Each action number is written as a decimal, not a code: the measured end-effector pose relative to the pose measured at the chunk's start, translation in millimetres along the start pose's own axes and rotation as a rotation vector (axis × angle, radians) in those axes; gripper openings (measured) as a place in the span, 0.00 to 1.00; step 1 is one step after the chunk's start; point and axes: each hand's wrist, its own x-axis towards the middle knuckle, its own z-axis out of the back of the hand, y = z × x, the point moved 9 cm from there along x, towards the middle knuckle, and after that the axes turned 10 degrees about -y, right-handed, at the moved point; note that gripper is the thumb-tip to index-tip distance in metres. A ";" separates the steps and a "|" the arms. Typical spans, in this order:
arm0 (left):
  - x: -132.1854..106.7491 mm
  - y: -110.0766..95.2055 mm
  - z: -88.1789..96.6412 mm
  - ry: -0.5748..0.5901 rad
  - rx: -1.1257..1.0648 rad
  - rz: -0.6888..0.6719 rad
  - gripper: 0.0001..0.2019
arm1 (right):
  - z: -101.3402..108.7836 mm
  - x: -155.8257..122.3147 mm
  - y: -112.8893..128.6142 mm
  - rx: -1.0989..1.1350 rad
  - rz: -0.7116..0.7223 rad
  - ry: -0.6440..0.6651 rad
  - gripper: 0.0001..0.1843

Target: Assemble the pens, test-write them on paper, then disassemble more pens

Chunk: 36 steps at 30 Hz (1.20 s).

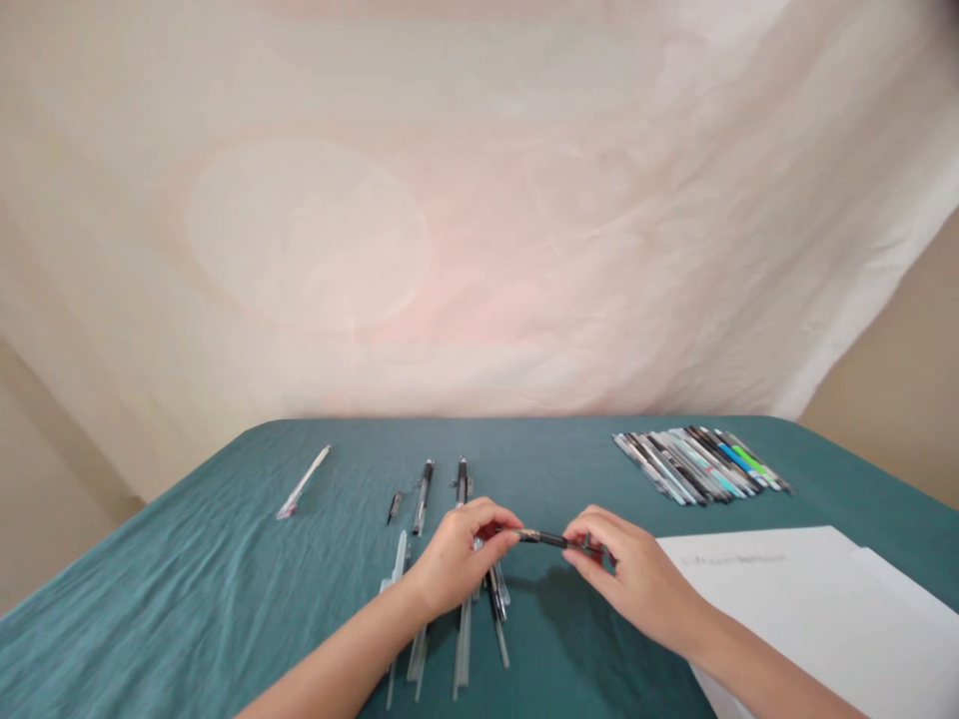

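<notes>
A dark pen (pixel 545 538) is held level above the table between both hands. My left hand (pixel 466 554) pinches its left end between thumb and fingertips. My right hand (pixel 627 569) grips the right end in the same way, and a short dark tip shows past the fingers. Below and behind my left hand lie several clear plastic tubes (pixel 463 649) and pen parts, partly hidden by the hand and forearm. Two dark pen barrels (pixel 424 494) lie just beyond, with a small black pen piece (pixel 395 507) to their left.
At the back right, many pens (pixel 700 465) lie side by side in a row. White paper sheets (pixel 816 609) with faint scribbles cover the right front. A white pen (pixel 304 481) lies alone on the left. Green cloth (pixel 187 579) covers the table, and a pale curtain (pixel 479 250) hangs behind.
</notes>
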 end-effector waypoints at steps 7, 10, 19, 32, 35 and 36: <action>0.1 -1.9 -0.5 0.003 0.001 0.008 0.10 | 1.9 1.1 2.3 0.032 0.032 -0.014 0.05; 0.2 -1.0 0.2 -0.005 0.004 0.013 0.10 | 5.1 1.9 2.1 0.013 0.028 -0.029 0.06; 5.6 13.3 13.5 -0.114 -0.011 0.026 0.14 | 14.6 14.4 -45.6 -0.035 -0.111 -0.103 0.09; 1.7 9.9 5.2 -0.093 0.026 0.016 0.10 | 2.7 9.9 -26.5 0.011 -0.078 -0.021 0.13; 1.3 9.5 3.5 -0.085 0.033 0.020 0.09 | 1.9 8.6 -15.1 0.025 -0.052 0.003 0.14; 1.4 9.0 3.6 -0.086 0.034 0.020 0.09 | 1.7 8.1 -11.4 0.032 -0.042 0.010 0.15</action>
